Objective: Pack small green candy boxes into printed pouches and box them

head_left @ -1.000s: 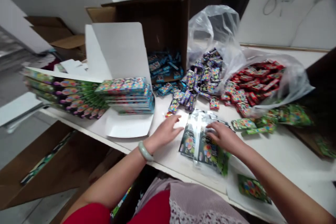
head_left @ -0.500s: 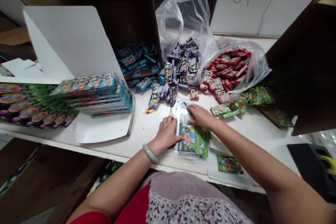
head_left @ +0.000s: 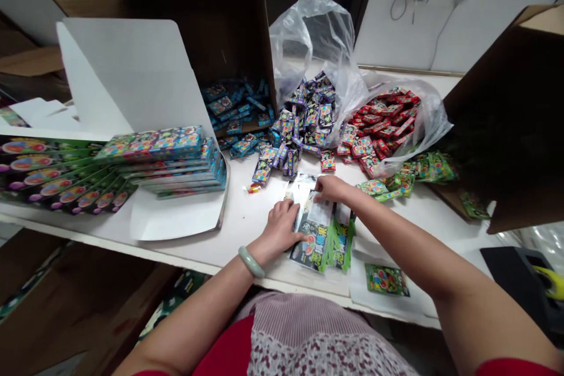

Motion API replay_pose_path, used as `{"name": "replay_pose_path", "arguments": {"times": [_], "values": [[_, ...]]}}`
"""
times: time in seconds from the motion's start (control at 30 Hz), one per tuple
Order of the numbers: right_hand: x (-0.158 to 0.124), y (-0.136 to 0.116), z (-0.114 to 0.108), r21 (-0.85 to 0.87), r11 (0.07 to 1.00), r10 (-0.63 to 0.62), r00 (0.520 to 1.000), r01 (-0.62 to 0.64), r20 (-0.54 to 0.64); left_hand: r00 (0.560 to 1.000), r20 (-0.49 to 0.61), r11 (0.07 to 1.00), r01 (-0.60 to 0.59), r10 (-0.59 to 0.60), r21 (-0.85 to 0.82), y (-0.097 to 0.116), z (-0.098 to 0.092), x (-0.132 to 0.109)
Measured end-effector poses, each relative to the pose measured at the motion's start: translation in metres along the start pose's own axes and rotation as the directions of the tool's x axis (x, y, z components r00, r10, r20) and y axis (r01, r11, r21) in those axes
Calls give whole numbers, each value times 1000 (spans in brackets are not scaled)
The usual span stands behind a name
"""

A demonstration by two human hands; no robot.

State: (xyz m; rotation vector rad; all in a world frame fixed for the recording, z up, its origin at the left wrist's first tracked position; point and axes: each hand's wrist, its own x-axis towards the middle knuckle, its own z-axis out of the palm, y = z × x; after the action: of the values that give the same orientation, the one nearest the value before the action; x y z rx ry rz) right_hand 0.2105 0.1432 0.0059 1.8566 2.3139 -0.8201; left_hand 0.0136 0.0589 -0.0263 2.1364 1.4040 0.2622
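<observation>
Flat black-and-green printed plastic pouches (head_left: pixel 314 247), overlapping on the white surface (head_left: pixel 242 234); left hand (head_left: pixel 279 228) spread over their left side, right hand (head_left: pixel 333 188) pinching the top edge, hands apart; slick film could slip or fan out if pressed too lightly.

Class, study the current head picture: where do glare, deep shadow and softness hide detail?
Head view: glare streaks the clear plastic bag behind the purple packs; head view: deep shadow hides most of the inside of the right-hand carton; head view: a dark blur covers the top right corner; head view: small print on the black-and-green packets is too soft to read.
</observation>
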Motion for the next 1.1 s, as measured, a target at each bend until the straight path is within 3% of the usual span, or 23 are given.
{"name": "replay_pose_path", "arguments": {"times": [0.2, 0.27, 0.33, 0.4, 0.47, 0.57, 0.63, 0.73, 0.8, 0.87, 0.9, 0.93, 1.0, 1.03, 1.1], "values": [[-31, 8, -25, 236, 965, -107, 993, 113, -39, 979, -201, 931, -36, -41, -364, 7, -2, -4], [-46, 8, -33, 439, 878, -191, 980, 192, -46, 971, -240, 889, -99, -12, -447, 10, -13, -2], [-59, 8, -39, 651, 733, -270, 963, 195, 16, 957, -279, 858, -211, 83, -469, 13, -29, 2], [-67, 7, -41, 756, 643, -261, 963, 123, 65, 931, -290, 876, -322, 224, -358, 16, -45, 5], [-69, 6, -39, 807, 585, -194, 980, 85, 37, 895, -287, 908, -394, 342, -144, 22, -57, 6], [-68, 4, -35, 883, 453, -233, 972, 126, -19, 867, -269, 907, -393, 420, 152, 30, -62, 4], [-69, 1, -35, 900, 403, -307, 951, 165, -37, 864, -272, 902, -373, 424, 218, 33, -60, 2], [-80, -8, -40, 835, 485, -310, 944, 258, -112, 863, -332, 924, -364, 381, 114, 27, -55, 1], [-91, -14, -41, 700, 603, -192, 921, 383, -339, 868, -418, 944, -324, 268, -67, 20, -55, 2], [-102, -19, -34, 559, 689, -27, 787, 462, -617, 874, -477, 919, -257, 89, -298, 14, -58, 2], [-106, -22, -27, 546, 692, 39, 731, 472, -681, 877, -480, 886, -226, 4, -406, 12, -60, 2], [-108, -24, -17, 590, 657, 76, 736, 471, -672, 886, -460, 842, -202, -60, -500, 12, -61, 1], [-107, -30, 8, 768, 487, 7, 878, 415, -479, 917, -381, 747, -174, -114, -642, 15, -63, 0], [-104, -33, 19, 842, 397, -55, 925, 365, -375, 936, -333, 695, -161, -118, -700, 17, -62, 0], [-98, -39, 38, 921, 277, -105, 961, 275, -255, 971, -213, 551, -118, -112, -826, 22, -59, 2]]}}
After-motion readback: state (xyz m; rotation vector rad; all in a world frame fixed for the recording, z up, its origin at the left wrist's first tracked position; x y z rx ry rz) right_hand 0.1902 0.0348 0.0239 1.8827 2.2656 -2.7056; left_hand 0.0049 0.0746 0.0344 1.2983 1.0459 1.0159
